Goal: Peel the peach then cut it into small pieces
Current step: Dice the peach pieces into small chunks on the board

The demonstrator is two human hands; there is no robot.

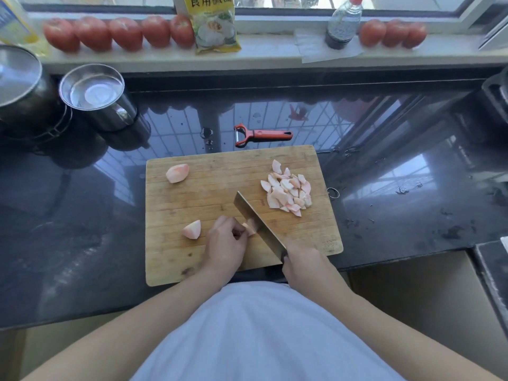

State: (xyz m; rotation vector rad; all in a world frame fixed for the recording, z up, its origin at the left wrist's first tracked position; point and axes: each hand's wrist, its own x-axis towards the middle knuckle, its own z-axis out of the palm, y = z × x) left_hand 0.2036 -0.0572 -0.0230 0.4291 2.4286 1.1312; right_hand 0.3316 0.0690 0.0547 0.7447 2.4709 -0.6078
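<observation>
— Peach flesh everywhere on the cutting board (209, 193), all peeled: pale cream with pink blush, no skin showing. How is it split up?

— Four lots. A heap of small cut pieces (287, 189) lies on the right part of the board, thin wedges, white with pink edges. A larger chunk (177, 173) sits alone near the far left corner, rounded and pink on top. Another chunk (192, 229) lies on the left part of the board near the front, just beside the left hand (226, 240).

— And the fourth?

— The piece being cut (250, 226). The left hand's fingers (238, 232) are curled over it, pinning it to the board, so only its right end shows, pinkish and pale.

— The knife?

— A cleaver (257, 218), its blade slanting from mid-board toward the front edge, lying right against the exposed end of that piece. The right hand (305, 266) is wrapped round the handle at the board's front edge; the handle itself is hidden by the grip.

— Anything else on the table?

— The table (398, 215) is dark and glossy. An orange peeler (261, 135) lies just behind the board, apart from it. Two steel pots (93, 94) stand at far left. On the windowsill there is a row of tomatoes (118, 33), a yellow packet (215, 26) and a dark bottle (343, 22).
</observation>
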